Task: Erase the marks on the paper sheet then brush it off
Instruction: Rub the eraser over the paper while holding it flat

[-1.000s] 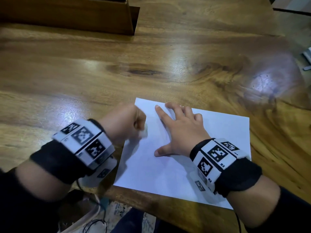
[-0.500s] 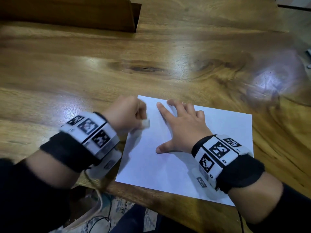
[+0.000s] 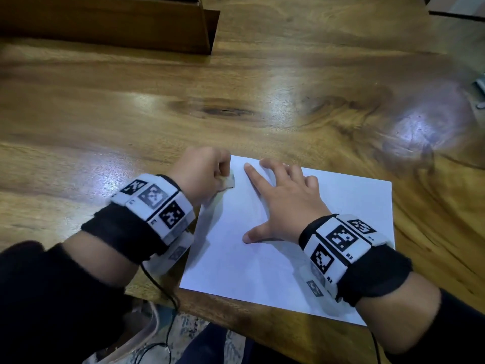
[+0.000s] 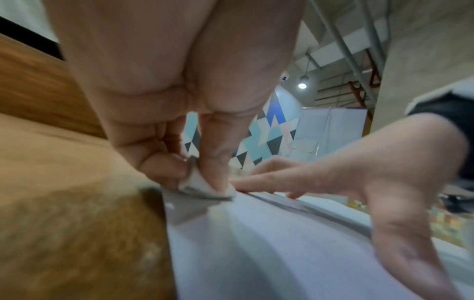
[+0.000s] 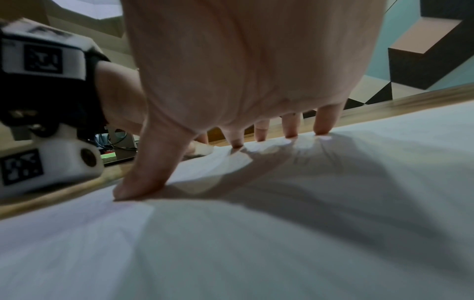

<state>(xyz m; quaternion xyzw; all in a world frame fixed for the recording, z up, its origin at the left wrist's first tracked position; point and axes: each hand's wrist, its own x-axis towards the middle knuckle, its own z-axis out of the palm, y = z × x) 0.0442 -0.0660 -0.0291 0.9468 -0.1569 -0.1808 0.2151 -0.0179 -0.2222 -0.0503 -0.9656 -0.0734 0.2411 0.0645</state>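
A white paper sheet lies on the wooden table near its front edge. My left hand pinches a small white eraser between thumb and fingers and presses it onto the sheet's far left corner; the left wrist view shows the eraser touching the paper. My right hand lies flat on the sheet with spread, straight fingers. In the right wrist view its fingertips and thumb press the paper. No marks are plainly visible on the sheet.
A brown wooden box stands at the table's far left. The glossy table stretches beyond the sheet. A grey object sits at the far right edge. The table's front edge runs just below the sheet.
My left hand with the eraser has slid away from me along the sheet's left edge to its far corner. The right hand stays pressed flat on the paper.
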